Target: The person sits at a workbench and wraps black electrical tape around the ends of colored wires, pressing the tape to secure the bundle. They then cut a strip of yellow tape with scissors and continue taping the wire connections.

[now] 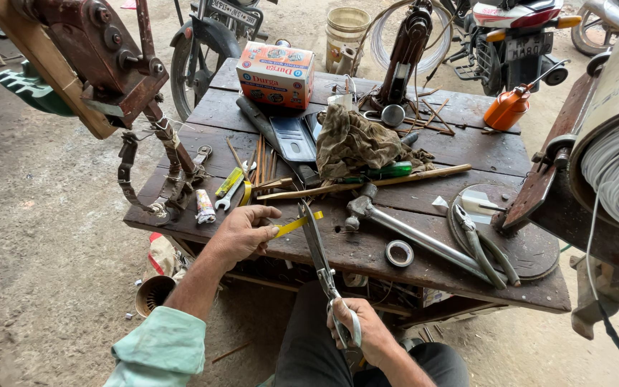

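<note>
Cluttered wooden workbench [367,247], orange-and-blue carton [276,73] at back; left fingers [266,228] pinching yellow strip [296,224], right fingers [343,324] gripping shears [320,261].

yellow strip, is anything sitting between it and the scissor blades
Nothing visible. The left hand holds the yellow strip out over the wooden table, and it already crosses the blades of the scissors, which the right hand grips by the handles.

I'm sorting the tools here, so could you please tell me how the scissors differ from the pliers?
The scissors are held in the right hand, blades at a yellow strip pinched by the left hand; the pliers lie untouched on a round metal plate. The scissors have long, straight, slim blades; the pliers have short jaws and curved handles. Both are metal, hinged hand tools.
</note>
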Tool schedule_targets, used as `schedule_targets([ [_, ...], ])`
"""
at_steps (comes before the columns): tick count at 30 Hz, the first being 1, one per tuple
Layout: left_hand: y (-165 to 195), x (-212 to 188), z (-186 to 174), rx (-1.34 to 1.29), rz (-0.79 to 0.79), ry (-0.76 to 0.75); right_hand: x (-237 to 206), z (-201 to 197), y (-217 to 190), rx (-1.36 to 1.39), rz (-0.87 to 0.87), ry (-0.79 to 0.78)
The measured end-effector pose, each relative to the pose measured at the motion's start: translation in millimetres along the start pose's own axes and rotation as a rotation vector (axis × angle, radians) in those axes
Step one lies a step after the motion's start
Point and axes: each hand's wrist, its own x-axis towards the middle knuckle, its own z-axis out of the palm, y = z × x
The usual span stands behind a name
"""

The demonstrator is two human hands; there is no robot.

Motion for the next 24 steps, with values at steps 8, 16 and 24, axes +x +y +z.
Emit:
schedule_targets([
  [8, -3, 0, -6, 0.014, -0.051, 0.032, 3, -2, 4, 0.035, 0.007, 0.008],
  [16, -11, -10, -18, -0.147, 0.117, 0.118, -4, -12, -22, -0.231, 0.084, 0.104],
  [24, -25, -32, 6, -0.443, 0.276, 0.213, -2, -22, -91, -0.47, 0.025, 0.136],
])
